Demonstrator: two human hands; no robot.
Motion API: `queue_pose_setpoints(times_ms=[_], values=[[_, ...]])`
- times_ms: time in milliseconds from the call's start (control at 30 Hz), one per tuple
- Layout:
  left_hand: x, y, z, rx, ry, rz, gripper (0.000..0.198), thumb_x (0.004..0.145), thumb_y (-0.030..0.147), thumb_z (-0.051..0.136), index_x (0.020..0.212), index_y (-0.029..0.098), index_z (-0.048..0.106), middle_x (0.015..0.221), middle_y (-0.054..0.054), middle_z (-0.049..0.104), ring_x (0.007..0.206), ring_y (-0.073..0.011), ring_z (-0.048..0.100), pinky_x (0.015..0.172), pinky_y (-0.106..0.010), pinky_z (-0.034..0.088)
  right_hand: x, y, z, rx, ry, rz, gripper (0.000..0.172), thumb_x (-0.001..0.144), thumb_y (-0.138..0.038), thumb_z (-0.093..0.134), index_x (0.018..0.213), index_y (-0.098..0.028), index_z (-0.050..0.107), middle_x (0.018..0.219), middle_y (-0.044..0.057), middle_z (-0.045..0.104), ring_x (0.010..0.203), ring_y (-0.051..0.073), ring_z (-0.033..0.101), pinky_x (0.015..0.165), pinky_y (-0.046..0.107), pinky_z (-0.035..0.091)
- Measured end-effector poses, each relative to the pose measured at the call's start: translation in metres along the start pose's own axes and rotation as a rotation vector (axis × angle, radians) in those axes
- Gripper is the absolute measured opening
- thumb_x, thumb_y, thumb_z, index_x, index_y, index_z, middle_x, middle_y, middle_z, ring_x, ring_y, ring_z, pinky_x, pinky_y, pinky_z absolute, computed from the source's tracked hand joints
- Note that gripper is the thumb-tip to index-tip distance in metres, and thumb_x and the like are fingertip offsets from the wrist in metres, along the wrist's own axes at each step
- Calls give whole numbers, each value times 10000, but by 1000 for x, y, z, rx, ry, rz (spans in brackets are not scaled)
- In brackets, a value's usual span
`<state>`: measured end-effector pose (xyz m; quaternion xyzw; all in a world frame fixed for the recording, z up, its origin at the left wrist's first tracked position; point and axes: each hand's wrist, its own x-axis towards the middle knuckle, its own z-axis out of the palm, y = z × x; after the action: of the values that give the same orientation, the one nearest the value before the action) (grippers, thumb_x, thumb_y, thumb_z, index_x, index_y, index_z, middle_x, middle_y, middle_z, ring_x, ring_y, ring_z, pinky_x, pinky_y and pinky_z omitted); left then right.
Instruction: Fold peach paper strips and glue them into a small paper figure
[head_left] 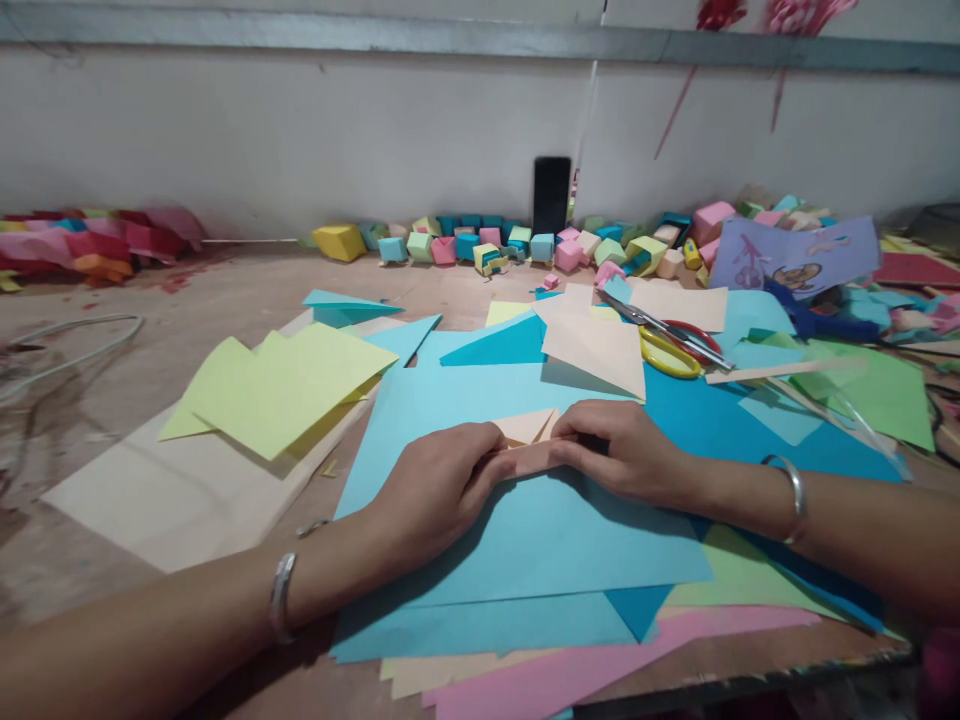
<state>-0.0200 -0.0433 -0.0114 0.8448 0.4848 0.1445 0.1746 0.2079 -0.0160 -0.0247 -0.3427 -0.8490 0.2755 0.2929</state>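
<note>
Both hands pinch a small folded piece of peach paper point(529, 458) in the middle of the view. My left hand point(439, 490) grips its left end between thumb and fingers. The right end sits between the thumb and fingers of my right hand point(626, 450). Creased flaps show along the paper's upper side, while its ends are hidden by my fingers. Beneath lies a light blue sheet point(465, 555) on a stack of coloured paper. Beyond my right hand rest scissors point(667, 340) with red and yellow handles.
Yellow-green sheets point(300, 385) lie to the left over a pale sheet point(150, 500). Folded paper cubes point(442, 250) line the wall, where a black phone point(552, 195) stands upright. Green paper point(870, 390) and a lilac drawn-on card point(795, 255) are at the right.
</note>
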Motion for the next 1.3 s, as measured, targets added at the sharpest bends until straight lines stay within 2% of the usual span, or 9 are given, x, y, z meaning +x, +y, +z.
queue_pose_setpoints(times_ms=[100,300,600,933,1300], values=[[1,1,0,3,1,-21,234,940,302,431,794,182,567,738,-9,632,630,-148,531,561,-256,333,0,1,1,-23,7,73,90,849,-207,593,796,-174,657,755,-6,668,672,99,554,607,218,379],[0,1,0,2,38,-58,169,932,313,451,852,192,538,740,5,626,614,-147,525,560,-255,317,0,-1,2,-57,33,168,86,842,-214,577,910,-189,622,717,-36,655,646,93,559,578,219,357],[1,0,2,22,19,-118,130,921,316,478,996,210,474,731,28,610,585,-149,508,553,-263,299,2,-1,5,-116,34,180,58,846,-238,580,876,-189,576,662,-52,603,580,77,487,550,219,320],[-1,-3,3,136,-9,-43,148,947,343,423,940,209,485,786,-5,611,622,-159,520,555,-269,291,2,2,6,-155,32,160,66,857,-254,579,848,-189,572,646,-53,588,574,77,480,548,220,318],[-2,-2,4,170,29,-19,145,941,336,449,949,198,494,776,-9,603,616,-155,500,543,-272,309,1,8,9,-362,25,72,132,896,-296,527,890,-175,579,790,11,646,718,138,559,627,263,354]])
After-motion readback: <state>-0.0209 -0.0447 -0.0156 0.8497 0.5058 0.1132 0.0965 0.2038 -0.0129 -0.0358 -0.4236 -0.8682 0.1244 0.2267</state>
